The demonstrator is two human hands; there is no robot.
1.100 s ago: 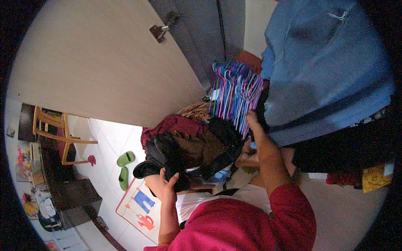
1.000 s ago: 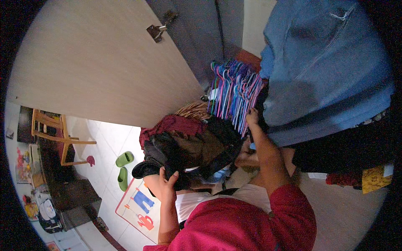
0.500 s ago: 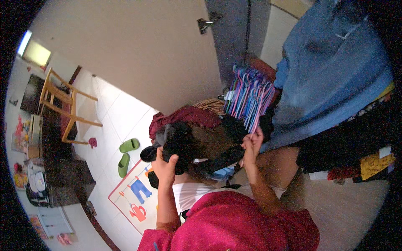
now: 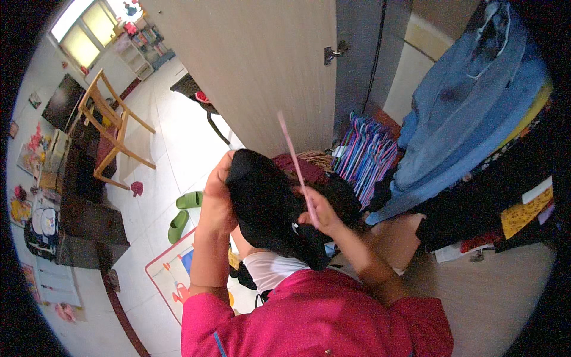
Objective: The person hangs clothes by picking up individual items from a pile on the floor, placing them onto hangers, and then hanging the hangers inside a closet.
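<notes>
Head view takes in the pale door (image 4: 267, 65), blue clothes (image 4: 458, 119) hanging to its right, the black garment (image 4: 262, 202) below it and, beside its lower right corner, a bundle of coloured hangers (image 4: 364, 157). Below the door, the left hand (image 4: 219, 193) clutches the black garment's left edge and the right hand (image 4: 323, 212) grips a slim pink hanger (image 4: 297, 165), slanting up in front of the door.

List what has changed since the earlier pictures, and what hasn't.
The right hand has drawn a pink hanger out of the hanger bundle and brought it leftward, near the black garment. The left hand has lifted that garment. The green slippers still lie on the floor.
</notes>
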